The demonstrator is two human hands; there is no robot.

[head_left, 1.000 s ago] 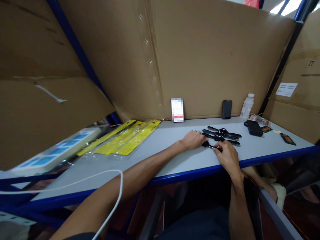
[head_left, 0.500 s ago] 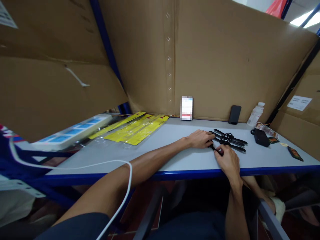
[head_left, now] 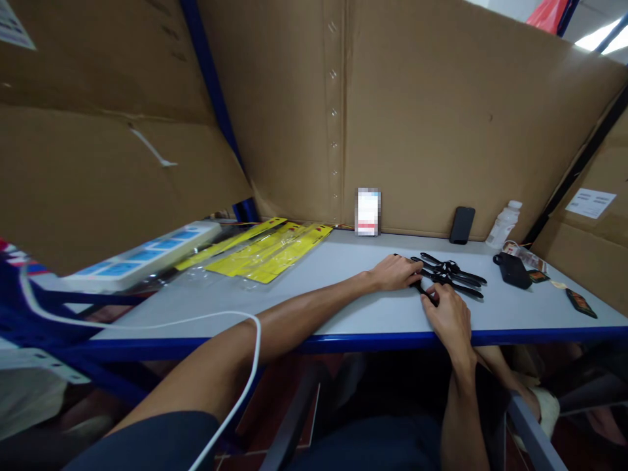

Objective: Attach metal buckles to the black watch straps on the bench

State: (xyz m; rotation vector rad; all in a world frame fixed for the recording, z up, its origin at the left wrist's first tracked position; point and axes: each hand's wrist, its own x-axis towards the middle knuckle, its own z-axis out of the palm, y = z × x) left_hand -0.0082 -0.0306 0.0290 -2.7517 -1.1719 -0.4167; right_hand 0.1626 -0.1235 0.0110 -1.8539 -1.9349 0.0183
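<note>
Between my two hands is a long, slim black item (head_left: 426, 294), low over the table; its exact kind cannot be made out. My left hand (head_left: 397, 271) is closed around its far left part, with a dark tip showing behind the knuckles. The fingers of my right hand (head_left: 447, 311) pinch its near right end. Just beyond my hands lie several similar slim black items (head_left: 454, 275), side by side on the table, with white bits at their middles. My fingers hide much of the held one.
Yellow-backed clear packages (head_left: 275, 252) lie left on the grey table (head_left: 353, 307), beside a white power strip (head_left: 147, 255). A lit phone (head_left: 367, 212), a dark phone (head_left: 462, 226) and a bottle (head_left: 504, 224) stand at the back. A black case (head_left: 513, 269) lies right. A white cable (head_left: 196, 319) crosses my left arm.
The view has shifted very slightly. Both hands stay on the black item in nearly the same place, with only a slight change in the left fingers.
</note>
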